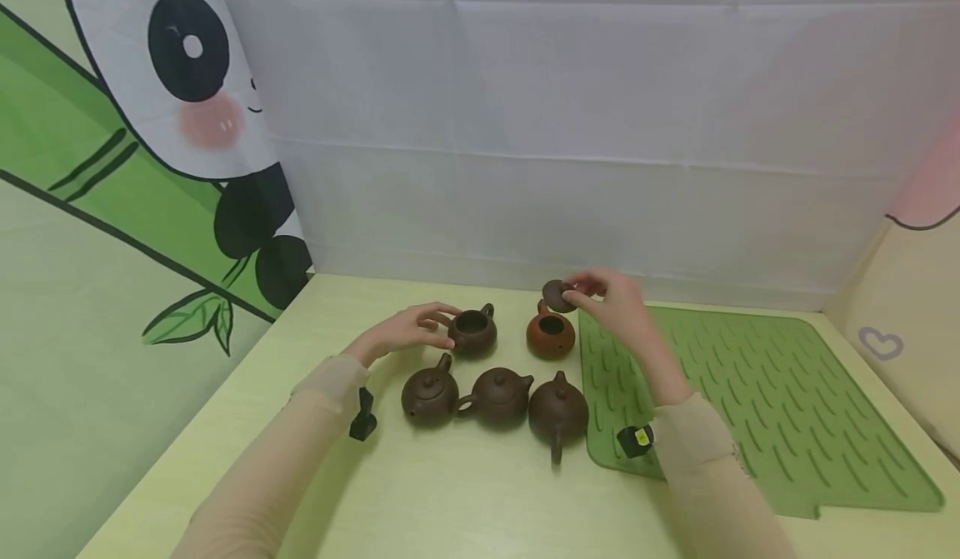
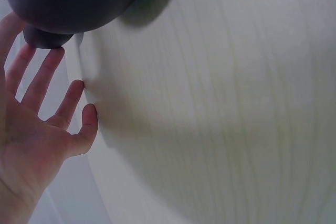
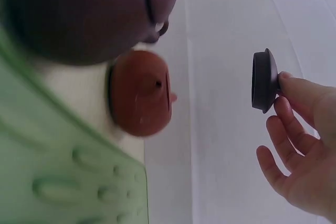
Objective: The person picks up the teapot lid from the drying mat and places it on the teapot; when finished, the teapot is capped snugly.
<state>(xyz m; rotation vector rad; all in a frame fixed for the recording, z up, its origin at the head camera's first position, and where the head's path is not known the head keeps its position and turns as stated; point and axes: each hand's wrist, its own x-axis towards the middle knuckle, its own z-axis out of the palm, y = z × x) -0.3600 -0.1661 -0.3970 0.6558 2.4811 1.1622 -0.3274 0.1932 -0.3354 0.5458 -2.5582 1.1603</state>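
Observation:
My left hand (image 1: pixel 408 327) is at the left side of a dark brown lidless teapot (image 1: pixel 474 341) that stands at the back. Its thumb and first fingertips hold that side, and the other fingers (image 2: pixel 67 103) are spread. In my right hand (image 1: pixel 617 301), thumb and index finger pinch a dark round lid (image 3: pixel 264 81) by its knob, the lid tilted on edge in the air. Just below and left of that hand stands a reddish-orange teapot (image 1: pixel 551 339), its mouth uncovered.
In front stand three dark lidded teapots, a left one (image 1: pixel 430 399), a middle one (image 1: pixel 500 401) and a right one (image 1: pixel 558 413), close together. On the right lies a green ridged mat (image 1: pixel 772 401). A pale cloth wall (image 1: pixel 525 209) rises behind the table (image 1: pixel 450 492).

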